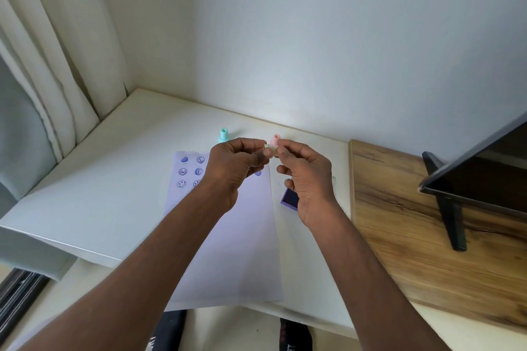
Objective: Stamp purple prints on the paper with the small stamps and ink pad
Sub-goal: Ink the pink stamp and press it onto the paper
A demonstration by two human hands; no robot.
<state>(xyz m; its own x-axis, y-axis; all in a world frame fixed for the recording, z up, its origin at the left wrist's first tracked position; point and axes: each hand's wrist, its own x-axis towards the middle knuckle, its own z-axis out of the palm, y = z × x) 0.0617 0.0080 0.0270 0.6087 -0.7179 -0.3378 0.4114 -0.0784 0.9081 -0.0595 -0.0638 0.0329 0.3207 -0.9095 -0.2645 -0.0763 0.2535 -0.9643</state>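
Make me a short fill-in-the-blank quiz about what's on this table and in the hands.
1. Both hands, left and right, hold one small ____ between them.
2. The prints on the paper are ____ in colour.
3. The ink pad lies to the ____ of the paper.
4. The teal stamp stands ____ on the table.

Answers: stamp; purple; right; upright

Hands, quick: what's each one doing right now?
Left hand: pinches one end of a small pale stamp.
Right hand: pinches the stamp's other end.

Looks like a room at home: cream curtain (42, 45) in the corner, white desk (119, 174) against a plain wall, flat screen (484, 168) on a wooden unit (399, 236).
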